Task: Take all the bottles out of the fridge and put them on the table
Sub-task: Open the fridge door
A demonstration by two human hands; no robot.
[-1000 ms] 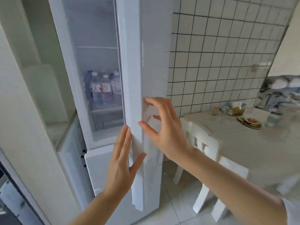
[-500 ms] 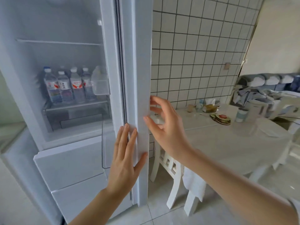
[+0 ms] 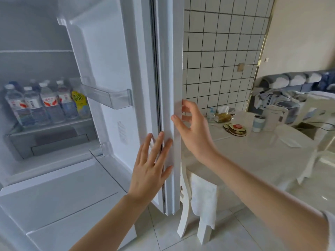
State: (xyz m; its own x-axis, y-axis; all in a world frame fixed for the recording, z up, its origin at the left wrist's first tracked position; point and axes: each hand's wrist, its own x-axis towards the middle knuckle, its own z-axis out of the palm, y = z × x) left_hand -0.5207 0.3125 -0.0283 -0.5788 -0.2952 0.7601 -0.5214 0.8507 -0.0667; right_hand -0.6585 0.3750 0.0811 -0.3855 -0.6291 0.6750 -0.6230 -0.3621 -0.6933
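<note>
Soft daylight fills the room from the right, leaving pale glare on the bench [image 3: 253, 156] and the floor tiles [image 3: 308, 192]. The fridge interior [image 3: 36, 66] sits dimmer and greyish. Straight lines bow toward the edges, and fine detail looks slightly smeared throughout.

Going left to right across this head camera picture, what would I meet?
Bottles on the fridge shelf → clear door bin → left hand flat on the fridge door edge → right hand → stacked plates → cup → white kettle.
</note>
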